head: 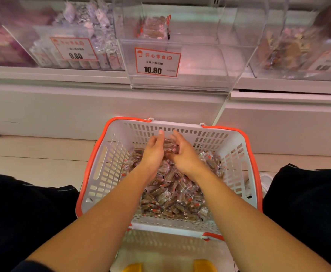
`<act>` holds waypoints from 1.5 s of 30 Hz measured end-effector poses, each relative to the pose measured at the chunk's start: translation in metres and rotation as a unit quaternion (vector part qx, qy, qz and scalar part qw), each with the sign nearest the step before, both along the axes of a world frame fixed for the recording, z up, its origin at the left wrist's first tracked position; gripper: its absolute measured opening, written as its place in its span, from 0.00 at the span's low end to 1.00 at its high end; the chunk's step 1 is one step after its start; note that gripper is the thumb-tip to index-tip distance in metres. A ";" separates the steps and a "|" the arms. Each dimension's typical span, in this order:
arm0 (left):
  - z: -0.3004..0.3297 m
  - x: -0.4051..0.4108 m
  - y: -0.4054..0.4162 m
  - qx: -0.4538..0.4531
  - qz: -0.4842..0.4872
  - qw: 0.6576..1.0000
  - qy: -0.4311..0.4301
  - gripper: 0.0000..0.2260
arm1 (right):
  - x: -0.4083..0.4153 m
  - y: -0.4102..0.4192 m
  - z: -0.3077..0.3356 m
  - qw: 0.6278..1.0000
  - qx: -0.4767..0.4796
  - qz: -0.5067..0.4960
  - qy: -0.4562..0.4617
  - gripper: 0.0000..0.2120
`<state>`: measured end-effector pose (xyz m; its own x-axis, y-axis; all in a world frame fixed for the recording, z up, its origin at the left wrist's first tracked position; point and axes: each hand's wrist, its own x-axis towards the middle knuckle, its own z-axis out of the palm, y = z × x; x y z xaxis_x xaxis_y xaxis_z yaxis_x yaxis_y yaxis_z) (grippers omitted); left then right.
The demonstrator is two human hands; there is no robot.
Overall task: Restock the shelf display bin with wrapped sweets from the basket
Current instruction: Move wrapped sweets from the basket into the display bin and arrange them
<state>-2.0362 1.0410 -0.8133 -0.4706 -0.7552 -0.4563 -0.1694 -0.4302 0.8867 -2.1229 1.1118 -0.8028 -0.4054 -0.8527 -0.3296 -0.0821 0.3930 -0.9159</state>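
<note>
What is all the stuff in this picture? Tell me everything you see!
Basket: one, white with orange rim, on the floor below the shelf.
Wrapped sweets: too many to count, brown in clear wrappers, heaped in the basket.
Middle display bin: one, clear, on the shelf, nearly empty, a few sweets at the back.
Price tag 10.80: one, white and red, on the middle bin's front.
Left bin: one, clear, holding pale wrapped sweets.
Price tag 9.80: one, on the left bin.
Right bin: one, clear, holding brownish items, blurred.
Yellow thing: bottom edge, cannot tell what.
Left hand: cupped beside a bunch of sweets, over the basket.
Right hand: cupped on the bunch's other side.
</note>
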 end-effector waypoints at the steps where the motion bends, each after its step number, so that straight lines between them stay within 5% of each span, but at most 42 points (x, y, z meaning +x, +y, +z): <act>1: 0.001 -0.001 -0.001 -0.014 0.019 1.000 -0.008 0.18 | 0.001 -0.001 0.002 1.000 -0.011 0.003 0.017 0.41; 6: 0.016 -0.005 -0.010 -0.006 0.072 0.997 0.006 0.13 | 0.003 -0.005 0.016 0.997 -0.054 -0.016 0.051 0.40; 13: 0.048 0.008 -0.007 -0.047 0.100 0.990 0.089 0.12 | -0.002 -0.008 0.046 0.979 -0.121 0.015 0.163 0.22; 20: 0.125 0.010 0.000 -0.066 0.086 0.985 0.131 0.05 | -0.016 -0.001 0.128 0.956 -0.151 0.045 0.248 0.18; 28: 0.255 0.036 -0.022 -0.128 -0.149 0.976 0.090 0.16 | -0.040 0.008 0.261 0.899 -0.162 0.118 0.388 0.15; 31: 0.289 0.036 -0.069 -0.364 -0.092 0.927 -0.028 0.14 | -0.072 -0.015 0.293 0.932 -0.161 0.080 0.314 0.14; 33: 0.296 0.035 -0.103 -0.537 -0.046 0.827 -0.158 0.14 | -0.094 -0.037 0.303 0.943 -0.122 0.072 0.300 0.14; 35: 0.289 0.032 -0.130 -0.591 -0.056 0.769 -0.238 0.14 | -0.110 -0.063 0.303 0.947 -0.075 0.090 0.298 0.14; 41: 0.272 0.007 -0.167 -0.610 -0.144 0.718 -0.302 0.17 | -0.105 -0.141 0.263 0.918 -0.004 0.224 0.328 0.13; 45: 0.276 0.010 -0.173 -0.599 -0.181 0.733 -0.269 0.17 | -0.093 -0.172 0.242 0.860 0.023 0.285 0.422 0.14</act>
